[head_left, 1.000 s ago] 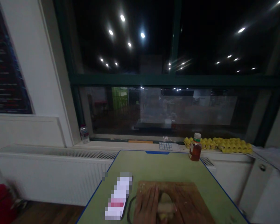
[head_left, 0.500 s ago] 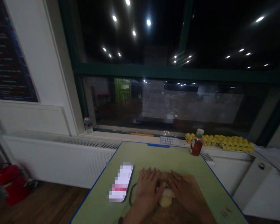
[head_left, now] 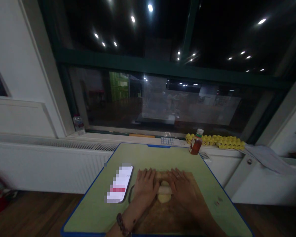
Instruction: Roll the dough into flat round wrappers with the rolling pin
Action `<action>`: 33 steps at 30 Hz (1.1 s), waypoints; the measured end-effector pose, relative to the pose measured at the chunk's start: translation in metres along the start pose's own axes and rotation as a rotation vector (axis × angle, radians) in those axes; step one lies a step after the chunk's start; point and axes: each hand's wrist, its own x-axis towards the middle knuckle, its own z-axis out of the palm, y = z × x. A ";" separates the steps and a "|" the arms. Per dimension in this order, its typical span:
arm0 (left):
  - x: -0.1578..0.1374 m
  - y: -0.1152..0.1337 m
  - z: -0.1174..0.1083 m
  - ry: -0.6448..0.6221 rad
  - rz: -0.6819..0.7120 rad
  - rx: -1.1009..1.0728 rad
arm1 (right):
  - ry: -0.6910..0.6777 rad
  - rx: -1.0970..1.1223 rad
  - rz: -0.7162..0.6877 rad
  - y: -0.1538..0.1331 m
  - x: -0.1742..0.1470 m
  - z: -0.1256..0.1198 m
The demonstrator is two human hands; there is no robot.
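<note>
My left hand (head_left: 146,186) and my right hand (head_left: 184,187) lie palm down with fingers stretched forward on a wooden cutting board (head_left: 166,219). Between them shows the pale middle of a rolling pin (head_left: 164,190); its ends are hidden beneath my palms. Flattened yellowish dough (head_left: 164,198) is under the pin and sticks out on its near and far sides. A dark beaded bracelet (head_left: 122,223) circles my left wrist. Left of the board, a dark loop (head_left: 131,194), perhaps its handle, curves out.
A phone (head_left: 120,184) with a lit, pixelated screen lies on the blue-edged green table (head_left: 88,210). A bottle of reddish liquid (head_left: 196,142) stands at its far right corner. Yellow egg trays (head_left: 227,142) and a clear bottle (head_left: 79,124) sit on the windowsill. A radiator (head_left: 51,168) is behind.
The view has turned right and slightly down. Both hands and the rolling pin have moved a little forward over the dough, whose far edge now shows beyond the pin.
</note>
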 end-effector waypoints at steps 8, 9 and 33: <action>-0.002 -0.002 -0.004 0.062 0.104 0.035 | -0.014 0.025 -0.009 -0.001 -0.008 0.014; 0.000 -0.002 -0.003 0.046 0.108 0.041 | -0.005 0.017 -0.014 0.001 -0.007 0.016; 0.008 -0.004 0.007 0.097 0.147 0.102 | 0.177 0.002 0.043 0.003 0.004 0.037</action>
